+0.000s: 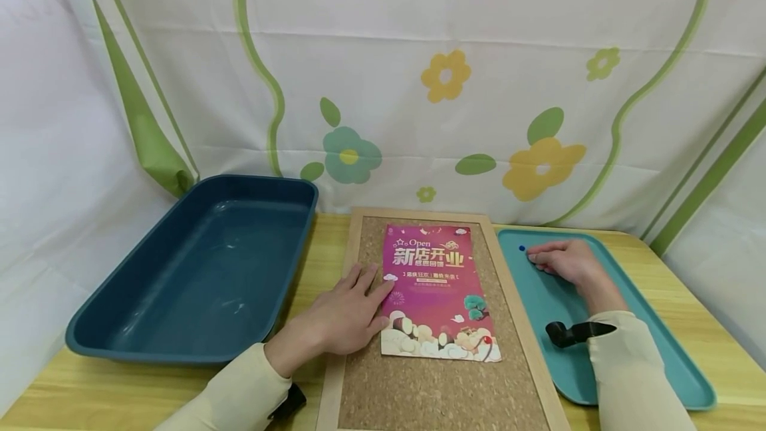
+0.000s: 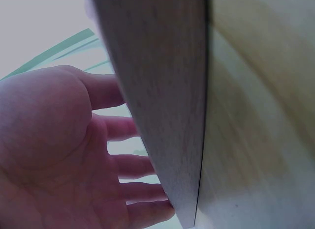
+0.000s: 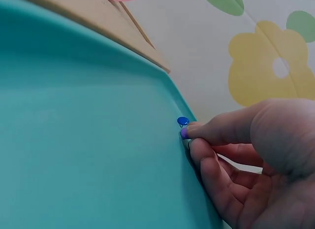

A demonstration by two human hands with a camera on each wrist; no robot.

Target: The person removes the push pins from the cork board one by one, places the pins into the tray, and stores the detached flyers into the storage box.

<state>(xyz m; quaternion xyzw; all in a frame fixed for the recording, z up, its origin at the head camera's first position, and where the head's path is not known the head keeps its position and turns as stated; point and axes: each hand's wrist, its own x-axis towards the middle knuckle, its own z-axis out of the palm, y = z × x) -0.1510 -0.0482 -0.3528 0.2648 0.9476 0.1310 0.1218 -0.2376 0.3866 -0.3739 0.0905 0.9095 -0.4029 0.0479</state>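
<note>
A pink and purple poster [image 1: 431, 311] lies on a wood-framed cork board [image 1: 419, 394]. My left hand [image 1: 344, 314] rests with spread fingers across the board's left frame, its fingertips on the poster's left edge. Over the far end of the teal tray [image 1: 559, 308], my right hand [image 1: 568, 263] has its thumb and finger brought together. Between those tips, the right wrist view shows a small purple thumbtack [image 3: 184, 133], partly hidden by the fingers. A blue thumbtack [image 3: 183, 121] is right beside them. In the left wrist view, the board's wooden side [image 2: 162, 101] hides the left fingertips.
A deep dark-blue tub [image 1: 197, 285] stands on the left of the wood-grain table [image 1: 742, 364]. The teal tray lies along the board's right side. A white curtain [image 1: 383, 72] with flowers hangs behind. Black wrist straps are on both sleeves.
</note>
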